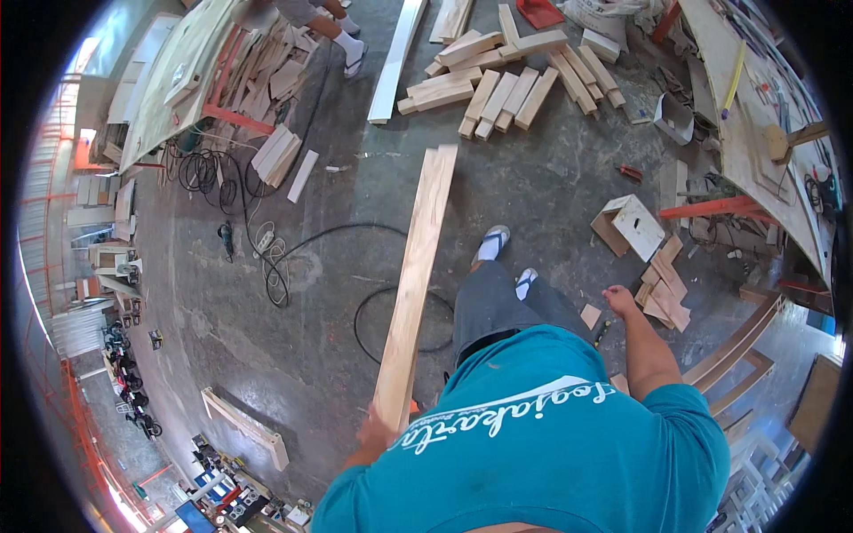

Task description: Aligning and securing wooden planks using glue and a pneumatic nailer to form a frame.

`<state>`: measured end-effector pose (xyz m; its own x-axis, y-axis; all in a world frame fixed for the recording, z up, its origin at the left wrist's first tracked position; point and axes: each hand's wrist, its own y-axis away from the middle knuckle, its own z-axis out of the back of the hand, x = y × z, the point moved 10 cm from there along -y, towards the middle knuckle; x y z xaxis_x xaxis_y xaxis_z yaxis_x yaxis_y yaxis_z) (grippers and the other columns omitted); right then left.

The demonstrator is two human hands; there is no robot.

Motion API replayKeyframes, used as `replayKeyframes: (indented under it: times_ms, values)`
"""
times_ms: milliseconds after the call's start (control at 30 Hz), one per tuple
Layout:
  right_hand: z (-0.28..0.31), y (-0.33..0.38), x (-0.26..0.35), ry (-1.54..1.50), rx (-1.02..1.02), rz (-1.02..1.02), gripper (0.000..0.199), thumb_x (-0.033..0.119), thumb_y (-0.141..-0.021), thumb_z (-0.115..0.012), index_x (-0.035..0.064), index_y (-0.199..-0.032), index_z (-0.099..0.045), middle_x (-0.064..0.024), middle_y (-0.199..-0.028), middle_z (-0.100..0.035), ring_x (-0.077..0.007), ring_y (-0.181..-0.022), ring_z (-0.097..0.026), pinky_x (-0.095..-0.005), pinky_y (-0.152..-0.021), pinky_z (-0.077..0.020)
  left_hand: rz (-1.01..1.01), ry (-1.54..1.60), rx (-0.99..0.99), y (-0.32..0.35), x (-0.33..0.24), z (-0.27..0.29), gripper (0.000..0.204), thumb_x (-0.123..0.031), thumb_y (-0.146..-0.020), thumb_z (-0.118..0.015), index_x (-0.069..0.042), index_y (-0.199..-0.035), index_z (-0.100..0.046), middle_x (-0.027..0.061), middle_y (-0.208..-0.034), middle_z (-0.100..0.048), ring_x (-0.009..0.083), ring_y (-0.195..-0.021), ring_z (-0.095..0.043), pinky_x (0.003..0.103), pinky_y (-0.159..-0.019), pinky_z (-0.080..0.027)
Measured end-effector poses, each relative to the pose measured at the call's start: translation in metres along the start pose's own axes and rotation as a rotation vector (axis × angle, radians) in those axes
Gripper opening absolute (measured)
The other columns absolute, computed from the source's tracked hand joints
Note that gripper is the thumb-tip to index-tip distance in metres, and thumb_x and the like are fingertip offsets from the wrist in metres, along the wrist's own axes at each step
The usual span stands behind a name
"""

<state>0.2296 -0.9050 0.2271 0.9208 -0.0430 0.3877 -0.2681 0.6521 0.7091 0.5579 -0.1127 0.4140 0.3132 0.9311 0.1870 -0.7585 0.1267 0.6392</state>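
Observation:
My left hand (377, 433) is closed around the near end of a long, pale wooden board (416, 289) beside my left hip. The board stretches forward over the floor; its far end looks stepped, and I cannot tell whether two boards lie together. Part of my grip is hidden behind the wood. My right hand (619, 300) hangs out at my right side with its fingers curled in, and nothing shows in it. Closest to that hand are thin wooden offcuts (665, 289) on the floor and an open wooden box (629, 226).
Stacked wooden blocks (506, 98) lie ahead, next to a long white board (397, 62). Black cable (342, 229) loops across the floor under my board. Worktables stand at the left (169, 93) and right (755, 142). Another person's leg (338, 35) shows at the far left.

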Motion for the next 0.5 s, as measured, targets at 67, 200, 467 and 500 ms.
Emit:
replayKeyframes:
  times_ms: [67, 200, 467, 500]
  values:
    - [0.000, -0.005, 0.014, 0.044, 0.064, 0.055, 0.038, 0.029, -0.084, -0.070, -0.0012, -0.107, -0.066, -0.0113, -0.082, -0.069, -0.0190, -0.073, -0.064, -0.0338, -0.066, -0.0523, -0.012, 0.062, 0.070, -0.026, -0.014, -0.025, 0.117, -0.059, -0.068, -0.077, -0.011, -0.155, -0.014, 0.0201, -0.140, -0.050, 0.0369, -0.128, -0.050, 0.050, -0.106, -0.038]
    - [-0.008, -0.020, 0.022, 0.000, 0.052, 0.156, 0.029, 0.030, -0.085, -0.067, 0.0032, -0.097, -0.069, -0.0078, -0.076, -0.066, -0.0170, -0.058, -0.060, -0.0337, -0.051, -0.0481, -0.103, 0.232, 0.352, -0.093, -0.086, -0.044, 0.108, -0.060, -0.071, -0.074, -0.011, -0.152, -0.023, 0.0204, -0.139, -0.051, 0.0367, -0.128, -0.051, 0.048, -0.106, -0.039]
    - [-0.035, -0.023, 0.039, -0.256, 0.024, 0.058, 0.030, 0.031, -0.088, -0.065, 0.0075, -0.106, -0.068, -0.0039, -0.086, -0.068, -0.0149, -0.063, -0.060, -0.0338, -0.052, -0.0473, -0.326, 0.433, 0.899, -0.133, -0.233, -0.028, 0.095, -0.062, -0.075, -0.068, -0.009, -0.148, -0.038, 0.0210, -0.137, -0.054, 0.0364, -0.127, -0.052, 0.045, -0.106, -0.040]
    - [-0.037, -0.014, 0.039, -0.371, 0.040, -0.013, 0.029, 0.031, -0.089, -0.064, 0.0082, -0.106, -0.068, -0.0031, -0.087, -0.068, -0.0149, -0.062, -0.059, -0.0337, -0.052, -0.0471, -0.339, 0.482, 0.568, -0.165, -0.266, 0.033, 0.082, -0.057, -0.079, -0.066, -0.010, -0.143, -0.045, 0.0205, -0.135, -0.056, 0.0350, -0.125, -0.054, 0.043, -0.104, -0.042]
